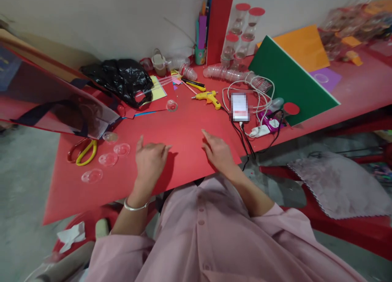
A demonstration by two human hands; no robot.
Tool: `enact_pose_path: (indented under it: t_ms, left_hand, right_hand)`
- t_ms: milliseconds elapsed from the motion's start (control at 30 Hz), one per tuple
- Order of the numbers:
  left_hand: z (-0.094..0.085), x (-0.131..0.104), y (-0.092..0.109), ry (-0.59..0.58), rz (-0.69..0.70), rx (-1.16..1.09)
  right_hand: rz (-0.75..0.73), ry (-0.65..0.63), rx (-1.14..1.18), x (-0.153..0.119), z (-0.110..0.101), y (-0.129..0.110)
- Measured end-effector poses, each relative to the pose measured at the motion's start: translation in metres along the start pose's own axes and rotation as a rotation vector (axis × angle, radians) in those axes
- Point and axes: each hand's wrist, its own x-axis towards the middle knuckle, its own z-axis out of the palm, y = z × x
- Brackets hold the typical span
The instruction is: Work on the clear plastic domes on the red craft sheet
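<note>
My left hand (pixel 150 160) is over the red table (pixel 180 128) near its front edge, thumb and fingers apart, holding nothing. To its right, my right hand (pixel 217 151) is also open and holds nothing, fingers stretched forward. Several clear plastic domes (pixel 121 150) lie left of my left hand, beside yellow-and-red-handled scissors (pixel 87 152). Beyond the hands lie a yellow glue gun (pixel 208 98) and another clear dome (pixel 172 106). A phone (pixel 240 106) with a cable plugged in rests past my right hand.
A black plastic bag (pixel 122 79) and a large carrier bag (pixel 52 90) stand at the left. A green board (pixel 290 79) leans at the right behind a purple power strip (pixel 270 122). Stacked clear cups (pixel 241 32) are by the wall; cables hang over the front edge.
</note>
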Motion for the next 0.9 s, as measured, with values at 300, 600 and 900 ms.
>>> enact_pose_path:
  t_ms: [300, 600, 900]
  left_hand:
    - [0.036, 0.114, 0.015, -0.013, 0.01, 0.022]
    - [0.098, 0.209, -0.04, 0.188, -0.153, -0.255]
    - [0.123, 0.173, 0.008, 0.125, 0.091, -0.502]
  right_hand:
    - [-0.051, 0.077, -0.063, 0.105, -0.013, -0.008]
    - [-0.047, 0.105, 0.016, 0.137, 0.024, 0.011]
    - [0.069, 0.166, 0.034, 0.073, -0.008, 0.037]
